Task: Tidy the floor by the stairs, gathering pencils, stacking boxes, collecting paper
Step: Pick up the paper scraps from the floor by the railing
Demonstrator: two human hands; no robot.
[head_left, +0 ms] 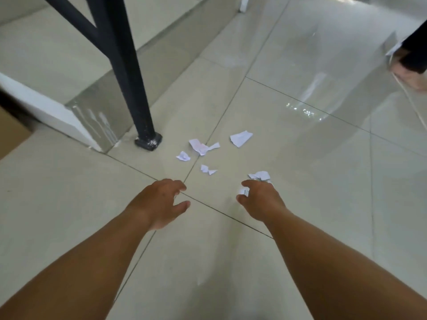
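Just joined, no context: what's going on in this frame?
A person is clearing torn paper off the tiled floor by the black stair post. The right hand has crumpled paper in its grip. The left hand reaches forward empty, fingers loosely spread. Several loose scraps lie on the floor ahead of both hands. A cardboard box shows at the left edge; no pencils are in view.

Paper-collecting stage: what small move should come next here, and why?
Probably reach the empty left-hand grip forward to the small torn white paper scrap just ahead of it. The right-hand grip holds crumpled white paper, and more white scraps lie loose by the black metal post.
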